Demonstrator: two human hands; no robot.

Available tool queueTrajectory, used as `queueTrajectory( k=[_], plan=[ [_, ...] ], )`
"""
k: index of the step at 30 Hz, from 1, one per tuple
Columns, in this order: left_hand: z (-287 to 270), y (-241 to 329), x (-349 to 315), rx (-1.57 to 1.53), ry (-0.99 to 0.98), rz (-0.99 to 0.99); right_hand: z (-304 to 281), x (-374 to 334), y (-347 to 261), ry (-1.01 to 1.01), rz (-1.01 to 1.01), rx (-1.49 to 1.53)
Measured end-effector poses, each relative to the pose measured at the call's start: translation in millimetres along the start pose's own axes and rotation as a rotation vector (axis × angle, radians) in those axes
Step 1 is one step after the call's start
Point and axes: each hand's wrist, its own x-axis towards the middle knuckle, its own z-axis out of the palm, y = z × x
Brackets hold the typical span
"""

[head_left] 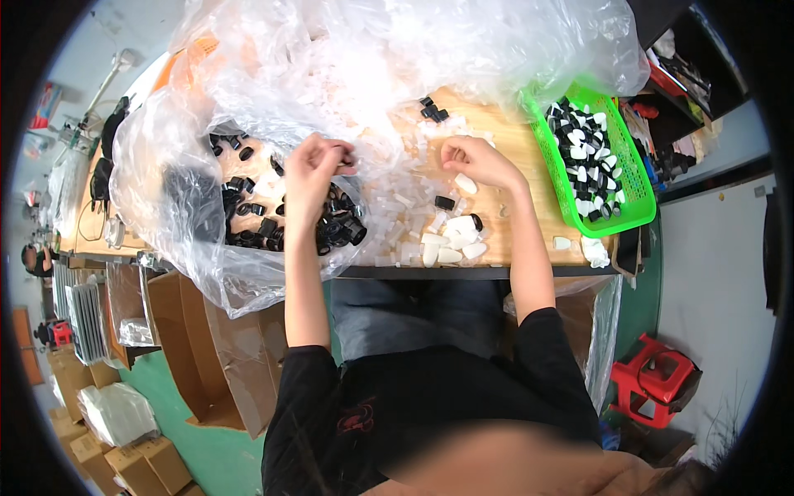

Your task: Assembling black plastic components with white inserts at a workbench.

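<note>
My left hand [314, 169] is raised over the left part of the table, its fingers pinched together. A small dark piece seems to show at the fingertips, too small to name. Below it lie several black plastic caps [341, 230] inside an open clear plastic bag [169, 215]. My right hand [484, 163] is curled, with thumb and fingertips together; what they hold, if anything, is hidden. Just under that hand is a white oval piece [466, 183]. Nearer me is a heap of white pieces [451, 240], with a single black cap [445, 202] beside it.
A green basket [637, 217] of black and white pieces stands at the right. Small translucent parts [405, 198] are scattered mid-table, and a large clear plastic bag [463, 50] covers the back. Cardboard boxes [186, 347] stand below left; a red stool [649, 380] is at lower right.
</note>
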Motion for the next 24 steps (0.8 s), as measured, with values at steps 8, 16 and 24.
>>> queueTrajectory(
  k=[8, 16, 24],
  plan=[
    [61.6, -24.7, 36.9, -0.377, -0.258, -0.223, -3.5, -16.9, 27.3, 0.026, -0.053, -0.374],
    [71.9, -50.4, 31.4, -0.390, -0.296, -0.089, 6.6, -1.8, -23.3, 0.658, -0.121, 0.207],
    [72.6, -54.0, 29.1, -0.325, -0.265, -0.007, 32.0, -0.4, -55.4, 0.995, -0.476, -0.026]
  ],
)
